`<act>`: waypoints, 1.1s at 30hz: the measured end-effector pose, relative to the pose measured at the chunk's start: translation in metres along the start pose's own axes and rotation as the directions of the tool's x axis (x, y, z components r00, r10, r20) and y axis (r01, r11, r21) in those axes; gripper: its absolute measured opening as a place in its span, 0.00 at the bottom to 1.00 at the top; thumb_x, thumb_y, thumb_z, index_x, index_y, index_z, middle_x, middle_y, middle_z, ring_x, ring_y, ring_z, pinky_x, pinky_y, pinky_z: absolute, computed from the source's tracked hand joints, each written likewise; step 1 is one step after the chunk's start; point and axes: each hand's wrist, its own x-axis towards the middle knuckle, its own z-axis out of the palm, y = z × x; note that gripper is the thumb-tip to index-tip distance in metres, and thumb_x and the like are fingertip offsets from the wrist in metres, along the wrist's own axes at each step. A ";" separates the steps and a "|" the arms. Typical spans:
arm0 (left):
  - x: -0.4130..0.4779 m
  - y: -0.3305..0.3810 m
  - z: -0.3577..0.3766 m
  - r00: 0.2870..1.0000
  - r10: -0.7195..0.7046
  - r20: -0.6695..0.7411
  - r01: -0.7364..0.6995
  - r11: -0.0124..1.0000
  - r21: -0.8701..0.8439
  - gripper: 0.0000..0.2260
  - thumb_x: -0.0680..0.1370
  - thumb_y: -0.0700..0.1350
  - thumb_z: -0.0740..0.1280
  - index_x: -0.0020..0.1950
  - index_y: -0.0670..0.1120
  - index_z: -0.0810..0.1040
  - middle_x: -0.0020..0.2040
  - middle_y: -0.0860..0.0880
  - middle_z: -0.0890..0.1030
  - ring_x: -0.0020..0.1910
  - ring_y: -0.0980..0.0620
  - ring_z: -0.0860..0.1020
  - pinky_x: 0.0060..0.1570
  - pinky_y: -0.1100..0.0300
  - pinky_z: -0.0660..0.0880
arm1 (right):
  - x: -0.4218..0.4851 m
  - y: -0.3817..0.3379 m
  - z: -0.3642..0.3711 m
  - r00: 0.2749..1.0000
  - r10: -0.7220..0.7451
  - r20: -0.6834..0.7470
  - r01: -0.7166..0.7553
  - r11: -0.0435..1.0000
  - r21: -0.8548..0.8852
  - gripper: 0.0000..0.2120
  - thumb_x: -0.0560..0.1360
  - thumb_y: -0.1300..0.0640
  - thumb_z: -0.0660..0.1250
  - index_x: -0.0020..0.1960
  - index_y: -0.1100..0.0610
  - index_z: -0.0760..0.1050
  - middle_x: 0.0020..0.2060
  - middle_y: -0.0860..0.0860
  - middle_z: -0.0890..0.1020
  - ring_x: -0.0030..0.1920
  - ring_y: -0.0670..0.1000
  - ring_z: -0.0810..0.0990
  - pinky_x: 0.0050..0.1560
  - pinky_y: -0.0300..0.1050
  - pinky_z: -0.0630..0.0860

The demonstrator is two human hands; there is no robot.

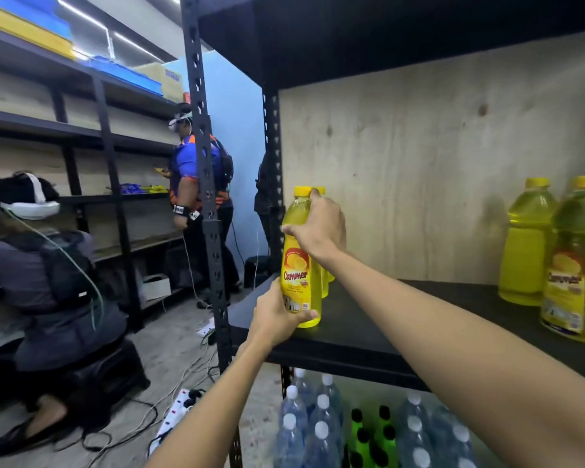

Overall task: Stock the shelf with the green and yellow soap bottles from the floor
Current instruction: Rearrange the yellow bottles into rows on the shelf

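Note:
A yellow soap bottle (297, 265) with a yellow cap stands upright at the left front of the black shelf board (379, 329). My left hand (277, 315) grips its base from the left. My right hand (318, 228) wraps its neck and shoulder from the right. Behind it, another yellow bottle (325, 282) is mostly hidden. Two larger yellow bottles (527, 244) (574, 275) stand at the shelf's right end. Green bottles with black caps (372, 437) sit on the level below, among other bottles.
Clear water bottles with white caps (318, 427) crowd the level under the shelf. A black perforated upright (206, 184) rises left of the bottle. One person crouches at the left (48, 282), another stands by the far rack (196, 184). Cables and a power strip (179, 407) lie on the floor.

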 end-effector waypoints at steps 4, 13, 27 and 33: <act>0.006 -0.015 -0.008 1.000 0.021 0.009 -0.021 1.000 -0.005 0.29 0.63 0.60 0.81 0.59 0.58 0.73 0.50 0.62 0.82 0.50 0.60 0.81 0.54 0.56 0.79 | 0.004 -0.009 0.013 1.000 -0.018 0.004 0.018 0.999 -0.034 0.37 0.64 0.43 0.80 0.65 0.60 0.71 0.55 0.56 0.82 0.59 0.58 0.79 0.54 0.48 0.77; 0.000 -0.025 -0.009 1.000 0.024 -0.007 -0.024 0.998 -0.054 0.29 0.64 0.59 0.80 0.60 0.60 0.71 0.49 0.63 0.80 0.51 0.62 0.80 0.53 0.61 0.77 | 0.003 -0.010 0.021 1.000 -0.004 0.008 0.005 0.999 -0.045 0.40 0.65 0.43 0.79 0.70 0.58 0.68 0.59 0.55 0.80 0.62 0.58 0.77 0.56 0.50 0.77; -0.074 0.069 0.037 0.872 0.378 -0.310 -0.382 0.923 0.049 0.24 0.75 0.44 0.73 0.69 0.56 0.72 0.57 0.56 0.71 0.54 0.57 0.73 0.56 0.60 0.74 | -0.068 0.079 -0.132 0.989 0.122 0.086 -0.128 0.990 0.064 0.25 0.64 0.51 0.80 0.60 0.48 0.79 0.54 0.51 0.82 0.53 0.49 0.79 0.56 0.47 0.77; -0.101 0.171 0.132 0.893 0.442 0.079 -0.393 0.854 -0.341 0.17 0.73 0.40 0.74 0.57 0.58 0.79 0.48 0.59 0.81 0.45 0.61 0.80 0.45 0.71 0.75 | -0.091 0.148 -0.254 0.979 0.177 -0.103 -0.192 0.967 -0.169 0.22 0.65 0.52 0.79 0.58 0.49 0.81 0.53 0.52 0.81 0.56 0.50 0.79 0.56 0.45 0.75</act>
